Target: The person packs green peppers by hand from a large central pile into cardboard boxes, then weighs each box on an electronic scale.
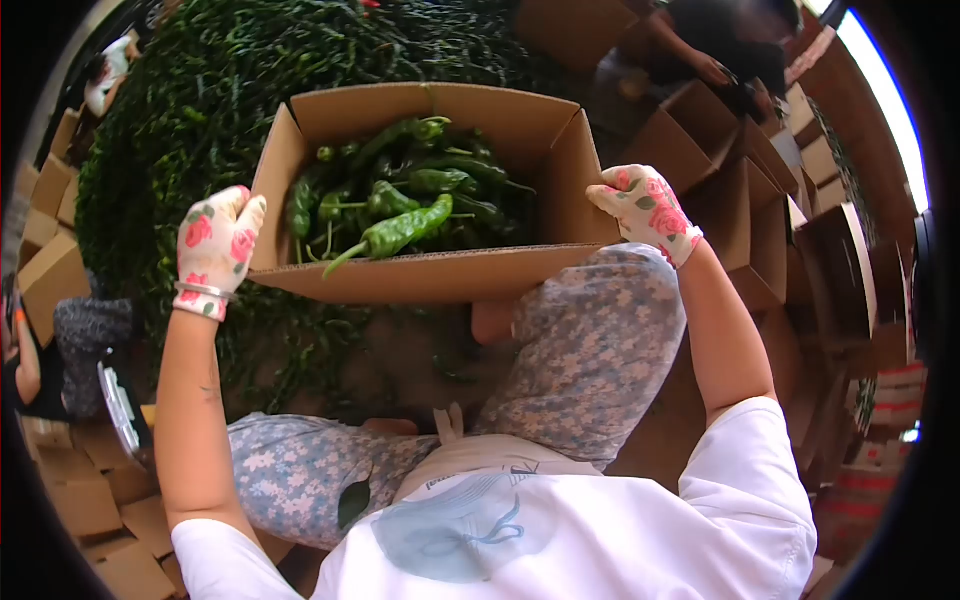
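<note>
An open cardboard box (420, 278) is held up in front of me, tilted so its inside faces my view. Green peppers (405, 185) lie in it, gathered toward its left and middle. My left hand (215, 240), in a white glove with pink roses, is closed on the box's left edge. On the opposite side, my right hand (652, 208), gloved the same way, grips the right edge with fingers folded over it. Behind the box spreads a large heap of green peppers (180, 130).
Open cardboard boxes (745, 215) stand at the right. Another person (735, 50) works at the upper right, and a second person's arm (28, 365) shows at the far left. Flattened or closed cartons (85, 505) lie at the lower left. Red-and-white boxes (895, 400) are stacked at right.
</note>
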A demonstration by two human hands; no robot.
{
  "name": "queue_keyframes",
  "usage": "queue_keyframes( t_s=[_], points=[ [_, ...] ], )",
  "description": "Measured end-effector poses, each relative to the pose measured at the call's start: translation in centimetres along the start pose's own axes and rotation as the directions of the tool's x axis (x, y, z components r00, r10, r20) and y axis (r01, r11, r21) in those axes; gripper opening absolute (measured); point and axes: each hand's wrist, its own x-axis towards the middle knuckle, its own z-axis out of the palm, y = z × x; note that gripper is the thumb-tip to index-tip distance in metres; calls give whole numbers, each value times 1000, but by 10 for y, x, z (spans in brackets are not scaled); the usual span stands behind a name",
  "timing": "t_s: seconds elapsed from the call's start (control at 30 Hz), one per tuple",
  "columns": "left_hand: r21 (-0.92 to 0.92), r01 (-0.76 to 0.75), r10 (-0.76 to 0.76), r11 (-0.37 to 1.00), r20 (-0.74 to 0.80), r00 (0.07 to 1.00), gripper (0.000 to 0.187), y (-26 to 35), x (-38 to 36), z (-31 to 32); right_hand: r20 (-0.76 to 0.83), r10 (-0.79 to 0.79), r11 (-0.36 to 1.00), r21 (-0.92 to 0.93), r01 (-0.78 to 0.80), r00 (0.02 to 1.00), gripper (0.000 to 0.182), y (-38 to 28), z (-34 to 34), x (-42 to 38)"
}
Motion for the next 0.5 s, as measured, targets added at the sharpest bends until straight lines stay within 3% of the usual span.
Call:
queue_keyframes(
  t_s=[0.03, 0.1, 0.2, 0.23, 0.43, 0.5],
  points=[
    [23, -82, 83, 996, -22, 996, 29, 20, 15, 1, -74, 27, 1000, -12, -28, 997, 24, 11, -9, -13],
    [-44, -156, 155, 987, -35, 987, 28, 48, 36, 9, -320, -80, 993, 59, 104, 944, 20, 39, -24, -33],
    [-107, -340, 331, 934, -92, 939, 31, 98, 55, 38, -415, 89, 995, 76, -63, 905, 20, 72, -76, -71],
    [-117, -384, 373, 916, -104, 922, 31, 122, 57, 41, -438, 67, 992, -68, -107, 896, 23, 76, -94, -89],
    [-201, -458, 477, 866, 61, 877, 31, 251, 60, 84, -654, 185, 859, -256, -444, 734, 30, 108, -136, -194],
    [-191, -510, 532, 839, 92, 842, 30, 287, 58, 104, -687, 309, 798, -190, -572, 658, 31, 130, -132, -224]
  ],
)
